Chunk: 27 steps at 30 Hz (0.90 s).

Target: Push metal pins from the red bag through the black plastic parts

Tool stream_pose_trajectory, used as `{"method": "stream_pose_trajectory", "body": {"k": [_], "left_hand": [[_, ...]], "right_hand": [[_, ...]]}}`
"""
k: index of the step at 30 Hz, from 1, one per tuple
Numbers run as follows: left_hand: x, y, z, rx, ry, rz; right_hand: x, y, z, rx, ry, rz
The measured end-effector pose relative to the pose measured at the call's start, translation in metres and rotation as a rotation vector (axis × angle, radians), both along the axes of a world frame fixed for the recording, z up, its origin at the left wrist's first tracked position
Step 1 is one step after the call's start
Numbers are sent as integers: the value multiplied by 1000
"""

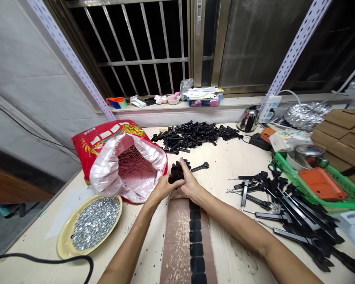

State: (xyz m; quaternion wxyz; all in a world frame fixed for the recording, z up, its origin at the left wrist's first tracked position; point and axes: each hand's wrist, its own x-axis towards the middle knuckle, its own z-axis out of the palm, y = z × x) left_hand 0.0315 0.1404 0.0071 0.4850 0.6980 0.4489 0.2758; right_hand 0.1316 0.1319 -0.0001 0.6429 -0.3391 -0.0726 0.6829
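Both hands meet at the middle of the table around a bunch of small black pieces (176,170). My left hand (165,186) closes on the bunch from the left, thumb across its lower edge. On the other side, my right hand (190,182) grips it with the thumb up. The fingers behind are partly hidden. A single black part with a stem (201,167) lies just right of the hands. Below them runs a brown strip (177,240) with a row of black rounded squares (196,249) along its right side. Beyond is a pile of black plastic parts (192,136).
At left, a red sack (103,136) lies open with thin reddish rods (134,161) inside, behind a yellow plate (60,240) of metal washers (96,223). Black-handled tools (284,215) and a green basket (353,203) crowd the right. A kettle (248,119) stands near the window.
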Motion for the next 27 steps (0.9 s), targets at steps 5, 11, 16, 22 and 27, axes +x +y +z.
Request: {"method": "stream_pose_trajectory", "body": {"k": [5,11,16,22,27], "left_hand": [[0,9,-7,135,311,56],[6,7,-21,270,620,73],[27,-6,-24,458,784,-151],[49,-4,-30,532,874,-166],[49,-20,-12,727,894,-121]], "right_hand": [[18,-5,-4,98,-234,204],[95,-17,-12,107,-1539,213],[129,8,-24,0,-1998,350],[118,45,-6,179,-1948,290],[110,37,6,349,-1741,329]]}}
